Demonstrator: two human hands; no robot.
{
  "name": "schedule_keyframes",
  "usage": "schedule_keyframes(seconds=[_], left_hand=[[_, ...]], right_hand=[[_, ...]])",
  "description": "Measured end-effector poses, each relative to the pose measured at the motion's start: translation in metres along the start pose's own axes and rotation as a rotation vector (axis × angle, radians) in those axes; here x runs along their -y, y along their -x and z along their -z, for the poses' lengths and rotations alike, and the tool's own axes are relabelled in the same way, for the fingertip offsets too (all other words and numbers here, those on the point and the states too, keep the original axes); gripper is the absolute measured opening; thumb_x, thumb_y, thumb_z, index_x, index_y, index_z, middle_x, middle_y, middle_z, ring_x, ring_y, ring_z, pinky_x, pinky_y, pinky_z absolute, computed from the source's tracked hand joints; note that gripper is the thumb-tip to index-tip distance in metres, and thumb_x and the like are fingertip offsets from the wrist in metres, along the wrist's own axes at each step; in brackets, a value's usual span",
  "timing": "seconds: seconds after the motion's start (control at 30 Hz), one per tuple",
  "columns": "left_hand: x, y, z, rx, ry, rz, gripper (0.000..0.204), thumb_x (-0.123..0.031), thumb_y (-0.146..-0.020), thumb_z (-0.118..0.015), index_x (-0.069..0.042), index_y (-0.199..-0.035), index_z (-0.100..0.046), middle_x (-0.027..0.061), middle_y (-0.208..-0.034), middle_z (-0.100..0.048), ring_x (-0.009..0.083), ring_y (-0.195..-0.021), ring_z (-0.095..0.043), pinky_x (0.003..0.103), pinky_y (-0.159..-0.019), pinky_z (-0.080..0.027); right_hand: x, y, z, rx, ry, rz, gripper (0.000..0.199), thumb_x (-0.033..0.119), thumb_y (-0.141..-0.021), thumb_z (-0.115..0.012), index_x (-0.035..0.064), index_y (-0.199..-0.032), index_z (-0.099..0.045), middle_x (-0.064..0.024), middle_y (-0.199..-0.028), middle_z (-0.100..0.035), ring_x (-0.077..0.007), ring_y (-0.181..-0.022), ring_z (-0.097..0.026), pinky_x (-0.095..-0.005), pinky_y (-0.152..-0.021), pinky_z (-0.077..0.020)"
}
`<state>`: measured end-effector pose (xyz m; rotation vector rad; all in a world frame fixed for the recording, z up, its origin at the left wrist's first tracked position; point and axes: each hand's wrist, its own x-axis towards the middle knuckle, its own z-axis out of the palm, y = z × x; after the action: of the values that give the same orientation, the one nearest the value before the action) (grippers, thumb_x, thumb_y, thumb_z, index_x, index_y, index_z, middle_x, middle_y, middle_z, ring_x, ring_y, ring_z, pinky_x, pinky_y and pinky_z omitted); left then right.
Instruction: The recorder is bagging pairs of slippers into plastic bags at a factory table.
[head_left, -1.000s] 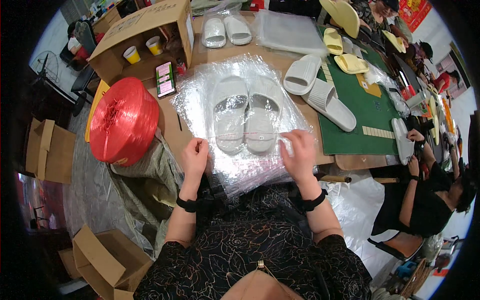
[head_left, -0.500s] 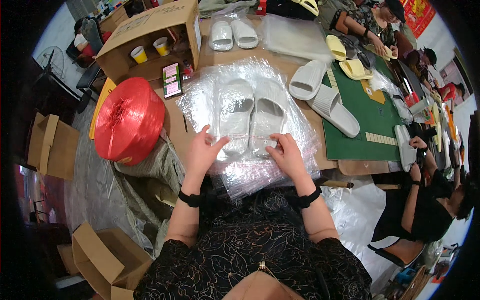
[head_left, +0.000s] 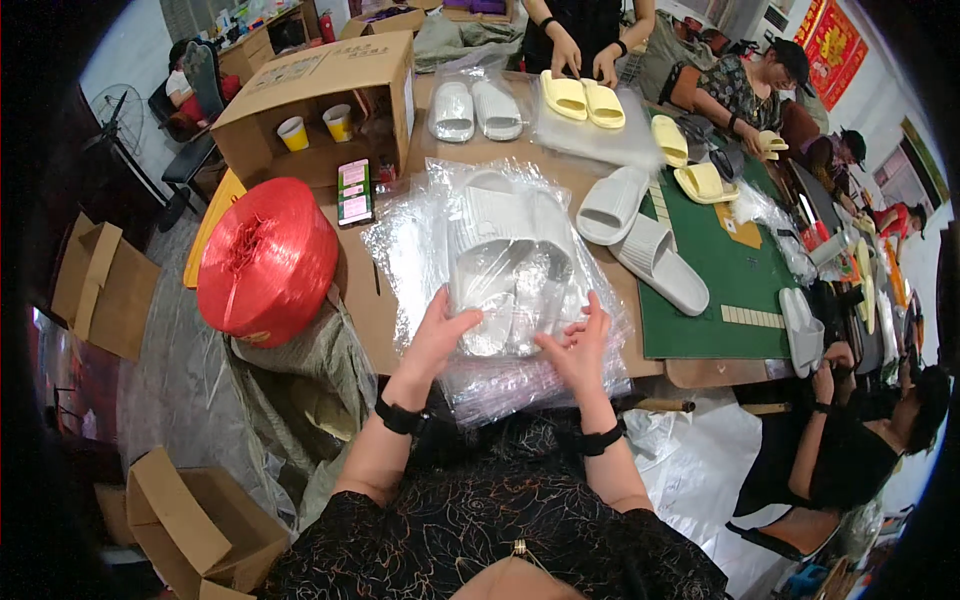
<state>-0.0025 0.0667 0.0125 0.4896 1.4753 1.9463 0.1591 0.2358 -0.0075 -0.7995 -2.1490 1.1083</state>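
Observation:
A pair of pale grey slide slippers [head_left: 495,225] lies inside a clear plastic bag [head_left: 515,325], over a stack of similar clear bags [head_left: 400,235]. The two slippers partly overlap, toes away from me. At the bag's lower left edge, my left hand [head_left: 436,340] grips it with the thumb on top and fingers along the side. My right hand [head_left: 578,355] is at the lower right corner, thumb touching the plastic, fingers raised and spread apart. Beside the stack lie two loose grey slippers [head_left: 660,265], one on the other.
A red twine roll [head_left: 265,265], a phone [head_left: 354,193] and a cardboard box [head_left: 300,90] with two cups stand left. Bagged grey slippers [head_left: 476,110] lie at the back. A co-worker's hands [head_left: 585,62] hold yellow slippers [head_left: 583,100] there. A green mat [head_left: 720,300] covers the right side.
The bagged slippers have shifted and now overlap, appearing larger. My right hand's fingers have spread away from the bag. A co-worker's hands and yellow slippers now show at the back.

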Motion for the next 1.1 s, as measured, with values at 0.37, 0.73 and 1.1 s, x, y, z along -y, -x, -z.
schedule_keyframes(seconds=[0.37,0.73,1.1], left_hand=[[-0.029,0.034,-0.013,0.141,0.226,0.015,0.062,-0.006,-0.082,-0.065,0.002,-0.138,-0.042,0.0094,-0.124,-0.058,0.0193,-0.115,-0.055,0.034,-0.101,-0.042],[-0.007,0.065,-0.008,0.143,0.299,0.107,0.050,-0.004,-0.086,-0.064,0.000,-0.133,-0.048,0.0088,-0.122,-0.060,0.0180,-0.111,-0.057,0.033,-0.097,-0.045],[0.048,0.271,0.254,-0.368,0.532,0.061,0.046,-0.012,-0.073,-0.069,0.007,-0.114,-0.062,0.0152,-0.111,-0.067,0.0294,-0.098,-0.066,0.043,-0.086,-0.053]], right_hand=[[0.022,-0.009,0.051,0.365,-0.639,-0.290,0.050,0.003,-0.074,-0.080,-0.0086,-0.117,-0.057,-0.0130,-0.100,-0.068,-0.0171,-0.094,-0.066,-0.0275,-0.076,-0.0534],[0.043,0.024,-0.014,0.086,-0.651,-0.012,0.050,0.004,-0.080,-0.075,-0.0055,-0.122,-0.049,-0.0118,-0.112,-0.061,-0.0190,-0.102,-0.061,-0.0303,-0.084,-0.0513],[0.070,0.010,-0.003,0.676,-0.314,0.142,0.049,0.005,-0.072,-0.078,0.0051,-0.117,-0.058,0.0027,-0.094,-0.055,-0.0040,-0.063,-0.041,-0.0201,-0.056,-0.0368]])
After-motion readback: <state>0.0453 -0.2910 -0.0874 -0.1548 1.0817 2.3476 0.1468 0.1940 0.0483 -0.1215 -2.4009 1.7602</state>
